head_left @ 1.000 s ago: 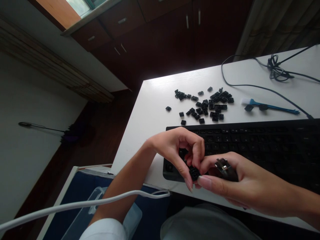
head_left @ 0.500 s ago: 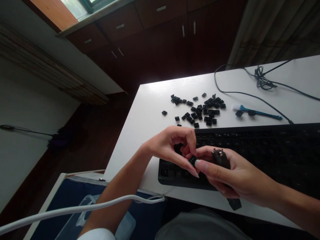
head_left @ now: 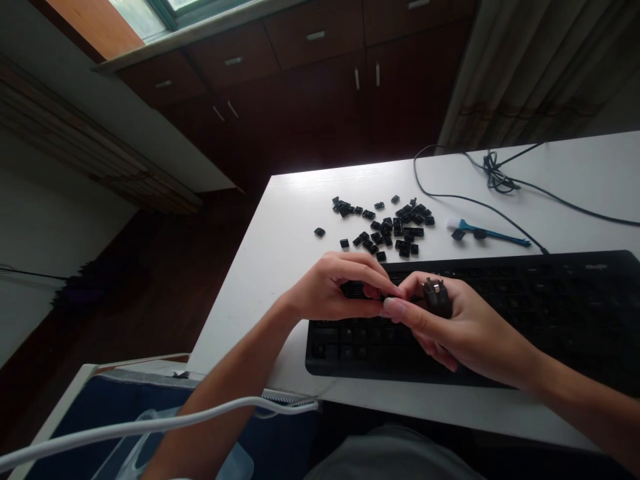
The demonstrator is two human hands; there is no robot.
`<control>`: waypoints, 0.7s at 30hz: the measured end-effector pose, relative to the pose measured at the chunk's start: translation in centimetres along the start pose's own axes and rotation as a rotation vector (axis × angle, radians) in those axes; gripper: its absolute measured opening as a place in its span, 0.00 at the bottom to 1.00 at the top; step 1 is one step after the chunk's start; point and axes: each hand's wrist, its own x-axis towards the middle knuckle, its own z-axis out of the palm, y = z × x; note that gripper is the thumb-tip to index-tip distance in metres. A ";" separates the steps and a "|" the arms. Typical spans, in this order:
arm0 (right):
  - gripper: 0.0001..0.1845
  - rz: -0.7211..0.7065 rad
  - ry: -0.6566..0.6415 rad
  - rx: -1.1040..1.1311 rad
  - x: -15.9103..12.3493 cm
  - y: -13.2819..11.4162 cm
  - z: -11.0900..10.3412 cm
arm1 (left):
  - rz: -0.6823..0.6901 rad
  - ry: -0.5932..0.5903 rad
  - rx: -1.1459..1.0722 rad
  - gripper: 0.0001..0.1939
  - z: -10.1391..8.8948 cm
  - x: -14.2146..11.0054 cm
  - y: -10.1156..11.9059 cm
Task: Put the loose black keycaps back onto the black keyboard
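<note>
Our right hand point(head_left: 463, 323) clasps a pronged tool point(head_left: 438, 300); left hand point(head_left: 325, 288), we can't tell. Some keycaps point(head_left: 398, 227) are off the keyboard point(head_left: 570, 270), others on.

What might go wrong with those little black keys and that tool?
The left hand is near the loose keys, so a bump might scatter them. One lone key, apart from the rest, could get lost. The black tool in the right hand has metal prongs that might poke someone.
</note>
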 end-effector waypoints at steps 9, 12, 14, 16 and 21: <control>0.19 -0.029 0.020 -0.058 -0.2 -0.2 0.2 | 0.001 0.089 -0.017 0.14 0.1 0.2 -0.1; 0.18 -0.074 0.057 -0.040 -0.1 0.2 0.1 | 0.017 0.141 0.067 0.13 0.3 0.2 -0.2; 0.17 -0.128 0.092 -0.030 0.1 0.5 -0.1 | 0.062 0.188 0.170 0.14 0.5 0.1 -0.3; 0.18 -0.181 0.124 -0.042 0.2 0.5 -0.3 | 0.130 0.241 0.291 0.15 0.8 0.1 -0.2; 0.18 -0.261 0.188 -0.162 0.1 -0.5 -0.4 | 0.218 0.352 0.523 0.20 1.5 0.0 0.3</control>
